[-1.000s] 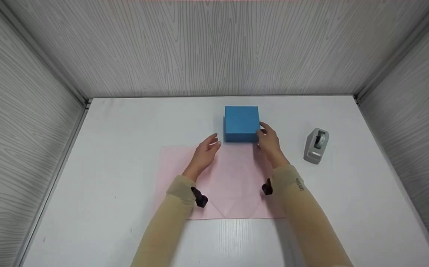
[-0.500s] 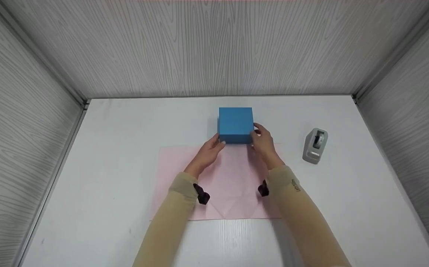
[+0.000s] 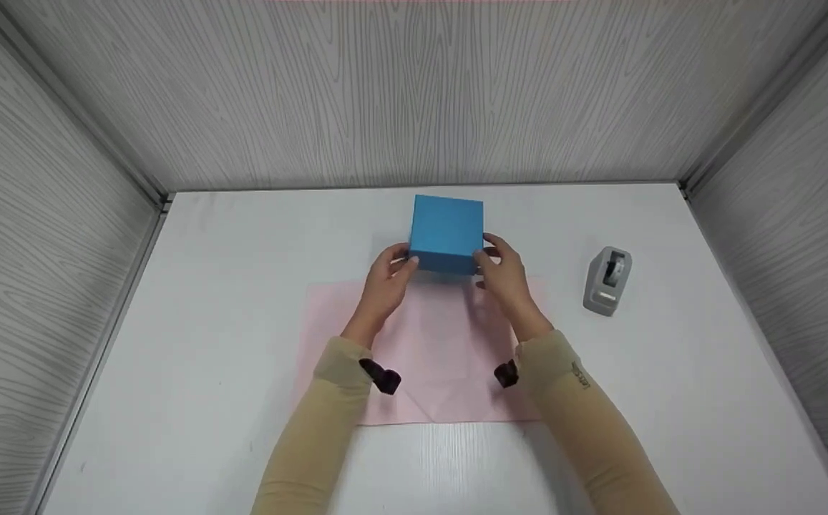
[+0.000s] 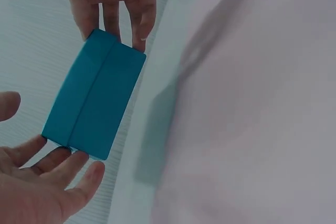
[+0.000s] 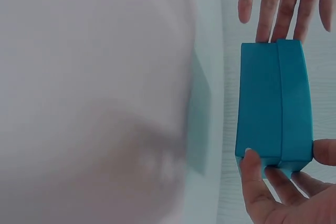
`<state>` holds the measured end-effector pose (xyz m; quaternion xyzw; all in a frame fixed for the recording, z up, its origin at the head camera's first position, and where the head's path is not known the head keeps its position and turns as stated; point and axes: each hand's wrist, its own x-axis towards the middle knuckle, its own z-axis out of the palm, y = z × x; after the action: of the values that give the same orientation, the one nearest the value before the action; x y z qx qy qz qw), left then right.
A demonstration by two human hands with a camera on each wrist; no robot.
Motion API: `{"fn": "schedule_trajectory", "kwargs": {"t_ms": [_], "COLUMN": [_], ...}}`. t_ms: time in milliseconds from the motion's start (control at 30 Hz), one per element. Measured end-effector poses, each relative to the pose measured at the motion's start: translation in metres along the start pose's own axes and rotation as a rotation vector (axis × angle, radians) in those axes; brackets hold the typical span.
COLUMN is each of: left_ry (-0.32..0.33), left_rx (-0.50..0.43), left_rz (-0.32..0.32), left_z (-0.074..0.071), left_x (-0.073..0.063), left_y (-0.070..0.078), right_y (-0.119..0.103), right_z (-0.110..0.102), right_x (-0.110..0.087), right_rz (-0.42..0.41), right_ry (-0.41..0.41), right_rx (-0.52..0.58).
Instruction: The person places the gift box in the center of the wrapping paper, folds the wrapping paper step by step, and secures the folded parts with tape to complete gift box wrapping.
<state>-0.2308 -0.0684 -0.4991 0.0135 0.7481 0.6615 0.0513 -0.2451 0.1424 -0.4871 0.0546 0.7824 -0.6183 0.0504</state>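
Note:
A blue box (image 3: 446,225) with a lid seam is held between both hands over the far edge of a creased pink sheet (image 3: 442,343). My left hand (image 3: 383,286) grips its left end, and my right hand (image 3: 507,279) holds the opposite end. The box appears raised and slightly tilted, its shadow falling beside it. In the left wrist view, fingertips of the left hand (image 4: 42,182) press one end of the box (image 4: 94,93). In the right wrist view, the right hand (image 5: 294,198) has its fingers bent against the near end of the box (image 5: 273,103).
A grey tape dispenser (image 3: 607,281) stands to the right on the white table (image 3: 206,322). Wood-grained panels (image 3: 414,93) enclose the table at the back and both sides.
The left hand has come onto the box's left end. The box has shifted left, then risen and tilted between both hands. The tape dispenser has stayed in place.

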Motion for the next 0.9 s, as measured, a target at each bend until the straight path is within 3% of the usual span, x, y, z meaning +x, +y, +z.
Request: {"fn": "schedule_trajectory", "kwargs": {"t_ms": [133, 300, 567, 900], "left_ry": [0.081, 0.108, 0.054, -0.010], "left_rx": [0.061, 0.143, 0.200, 0.303], "left_rz": [0.024, -0.003, -0.021, -0.038], "left_z": [-0.005, -0.009, -0.017, -0.022], "left_x": [-0.010, -0.025, -0.050, -0.074], "left_y": [0.007, 0.012, 0.013, 0.004], "right_y": [-0.004, -0.004, 0.000, 0.021], "right_z": [0.002, 0.002, 0.004, 0.009], "right_x": [-0.015, -0.034, -0.063, -0.087], "right_rz": [-0.040, -0.069, -0.056, -0.033], "right_ry": [-0.022, -0.044, -0.069, -0.081], "right_rx": [-0.017, -0.017, -0.022, -0.005]}}
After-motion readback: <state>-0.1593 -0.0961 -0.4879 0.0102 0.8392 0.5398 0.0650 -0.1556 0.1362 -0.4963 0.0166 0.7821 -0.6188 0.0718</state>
